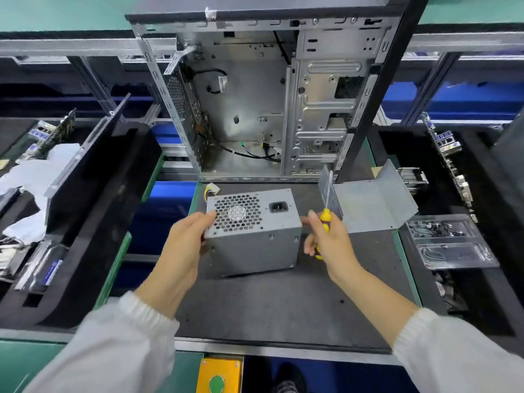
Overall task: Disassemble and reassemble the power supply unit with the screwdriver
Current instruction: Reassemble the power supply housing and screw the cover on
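The dark tabletop (283,307) carries the grey power supply (255,236), an open computer case (263,103) behind it, and a bent metal cover (374,205).

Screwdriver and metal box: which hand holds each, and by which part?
The right hand grips the screwdriver by its yellow handle. The left hand holds the metal box by its left edge.

No text reads clearly; the blue label (52,272) at left seems printed but blurred.
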The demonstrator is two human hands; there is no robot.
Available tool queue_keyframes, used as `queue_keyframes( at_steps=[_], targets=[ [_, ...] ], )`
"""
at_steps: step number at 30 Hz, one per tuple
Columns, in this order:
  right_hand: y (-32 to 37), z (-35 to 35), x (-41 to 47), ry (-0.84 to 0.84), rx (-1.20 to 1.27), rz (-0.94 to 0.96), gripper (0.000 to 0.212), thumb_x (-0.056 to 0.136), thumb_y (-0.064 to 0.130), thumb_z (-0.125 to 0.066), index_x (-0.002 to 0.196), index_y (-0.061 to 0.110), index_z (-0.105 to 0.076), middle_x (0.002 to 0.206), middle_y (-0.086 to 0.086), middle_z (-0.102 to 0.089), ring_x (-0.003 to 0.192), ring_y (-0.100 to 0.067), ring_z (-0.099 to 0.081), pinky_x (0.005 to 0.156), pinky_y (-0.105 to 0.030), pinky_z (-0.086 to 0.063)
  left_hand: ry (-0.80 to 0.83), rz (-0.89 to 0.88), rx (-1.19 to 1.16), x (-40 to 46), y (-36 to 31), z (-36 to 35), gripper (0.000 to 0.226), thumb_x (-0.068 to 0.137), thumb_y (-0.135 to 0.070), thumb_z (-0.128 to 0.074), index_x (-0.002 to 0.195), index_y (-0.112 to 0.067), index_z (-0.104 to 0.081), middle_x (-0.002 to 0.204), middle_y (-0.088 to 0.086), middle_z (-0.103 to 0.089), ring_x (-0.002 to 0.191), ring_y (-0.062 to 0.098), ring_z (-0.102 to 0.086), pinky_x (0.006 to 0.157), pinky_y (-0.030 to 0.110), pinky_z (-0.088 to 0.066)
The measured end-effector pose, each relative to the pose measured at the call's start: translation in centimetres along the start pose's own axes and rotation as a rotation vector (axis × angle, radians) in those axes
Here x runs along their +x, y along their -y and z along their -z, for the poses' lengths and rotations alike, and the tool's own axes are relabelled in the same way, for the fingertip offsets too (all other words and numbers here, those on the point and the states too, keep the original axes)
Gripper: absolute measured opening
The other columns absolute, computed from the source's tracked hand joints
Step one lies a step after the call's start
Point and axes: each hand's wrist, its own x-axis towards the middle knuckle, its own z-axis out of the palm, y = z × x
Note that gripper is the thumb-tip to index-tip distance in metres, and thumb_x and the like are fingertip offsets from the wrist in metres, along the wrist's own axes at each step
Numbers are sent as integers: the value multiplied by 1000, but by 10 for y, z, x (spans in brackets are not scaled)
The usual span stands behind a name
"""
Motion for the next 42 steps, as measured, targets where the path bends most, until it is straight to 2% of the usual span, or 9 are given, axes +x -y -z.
queue_keyframes(
  at_steps=[5,13,22,25,30,35,38,40,42],
  targets=[
    [26,-29,21,-21,-87,-115,22,99,28,-45,83,12,-44,62,-2,-47,41,-6,-39,37,-19,-33,-8,255,0,43,-61,-13,21,95,-24,-60,75,-17,-55,42,-3,-49,47,16,-48,51,24,-46],
    [68,-15,47,34,-118,-312,30,98,18,-46,68,13,-48,53,0,-48,32,-5,-30,34,-13,-26,160,382,274,80,-107,-28,63,93,-18,-59,31,-13,-51,57,4,-67,48,20,-67,45,28,-54],
    [60,12,44,15,-353,-125,21,98,21,-42,84,10,-54,56,-1,-52,32,-5,-37,33,-16,-30,187,265,-5,47,-69,-39,16,95,-23,-60,85,-10,-62,67,6,-66,69,20,-64,63,31,-54],
    [49,18,29,10,-332,-69,20,98,22,-46,82,11,-48,54,-3,-51,31,-4,-39,32,-15,-28,161,147,-148,20,-34,-37,17,95,-18,-60,83,-7,-66,58,-2,-66,59,10,-65,65,26,-55],
    [46,18,-5,14,-304,-50,23,98,26,-47,85,7,-49,50,3,-52,37,-7,-42,34,-16,-31,194,7,-169,-18,-3,-22,25,97,-20,-56,90,-2,-73,95,9,-76,87,14,-71,81,26,-56],
    [38,19,-50,-33,-257,-18,22,99,19,-42,86,2,-45,53,3,-47,40,-9,-41,37,-17,-32,261,-101,-180,-43,3,-8,46,91,-26,-59,84,20,-57,84,17,-67,72,19,-61,72,20,-48],
    [30,17,-64,-51,-236,-18,21,98,20,-44,85,4,-48,54,0,-47,40,-8,-42,37,-18,-33,288,-72,-147,-53,12,-3,34,91,-26,-57,62,-14,-70,64,-3,-67,62,3,-60,67,14,-47],
    [21,16,-67,-30,-244,-38,22,98,21,-45,82,6,-47,51,-1,-46,39,-9,-40,37,-19,-32,290,-48,-128,-58,23,0,34,89,-32,-59,64,-12,-72,64,3,-68,69,7,-60,74,22,-49],
    [12,17,-68,0,-246,-71,24,98,22,-46,78,8,-46,48,-1,-46,39,-10,-38,37,-19,-31,260,-31,-134,-60,34,2,50,91,-38,-66,89,12,-67,93,34,-66,87,29,-59,97,46,-45]
  ],
)
